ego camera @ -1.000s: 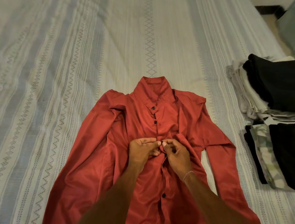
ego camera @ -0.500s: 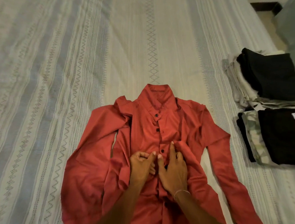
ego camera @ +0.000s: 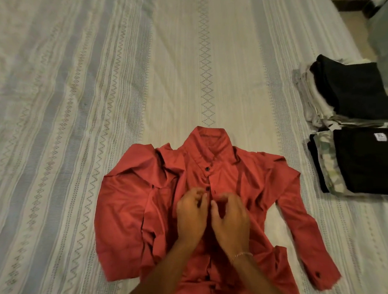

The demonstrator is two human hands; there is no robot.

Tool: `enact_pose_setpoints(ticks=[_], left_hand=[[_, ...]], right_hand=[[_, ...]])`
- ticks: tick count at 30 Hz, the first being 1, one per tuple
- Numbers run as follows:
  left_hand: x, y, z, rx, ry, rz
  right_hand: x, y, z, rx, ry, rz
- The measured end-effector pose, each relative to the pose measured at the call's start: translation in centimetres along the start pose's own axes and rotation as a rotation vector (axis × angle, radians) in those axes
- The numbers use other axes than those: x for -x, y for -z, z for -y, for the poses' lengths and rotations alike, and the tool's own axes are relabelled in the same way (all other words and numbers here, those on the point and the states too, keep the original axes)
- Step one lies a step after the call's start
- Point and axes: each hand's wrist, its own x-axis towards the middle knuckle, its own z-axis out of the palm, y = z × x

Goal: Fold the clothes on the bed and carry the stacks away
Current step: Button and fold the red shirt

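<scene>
Head view: red button-up shirt (ego camera: 243, 185) lies front-up on striped bedspread (ego camera: 76, 91), near centre, collar toward far side. My left hand (ego camera: 191, 214) and right hand (ego camera: 230, 219) rest on placket, fingers curled; whether they pinch fabric, cannot tell. Two folded stacks (ego camera: 361, 136) at right, well apart from shirt.

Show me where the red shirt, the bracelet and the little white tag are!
red shirt (ego camera: 127, 211): head view, on its left sleeve.
bracelet (ego camera: 241, 255): head view, on the right wrist.
white tag (ego camera: 218, 124): head view, on the label atop the nearer black stack.
</scene>
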Motion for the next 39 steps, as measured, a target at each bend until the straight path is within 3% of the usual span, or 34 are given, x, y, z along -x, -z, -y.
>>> enact_pose_setpoints(ticks=[4,10,17,21,29,36,39], left_hand=[[-3.5,-0.7,-0.4,-0.164,-0.154,0.166],[-4.0,-0.8,1.1,-0.277,-0.08,0.183],[-4.1,-0.5,0.8,-0.102,-0.048,0.153],[-4.2,-0.5,-0.1,0.175,0.149,0.193],[-4.7,-0.9,-0.3,0.402,0.301,0.22],[-5.0,-1.6,0.3,0.437,0.334,0.228],[-5.4,-1.9,0.6,0.416,0.335,0.236]], right_hand=[[-2.7,-0.5,1.2,0.058,0.078,0.114],[-3.7,-0.7,0.1,0.186,-0.085,0.113],[-3.7,-1.0,-1.0,0.124,-0.074,0.036],[-4.4,-1.1,-0.4,0.123,-0.026,0.05],[-5.2,-0.5,0.0,-0.335,-0.302,-0.043],[-5.3,-2.0,-1.0,-0.293,-0.16,0.014],[-5.5,-2.2,-1.4,-0.396,-0.203,0.043]])
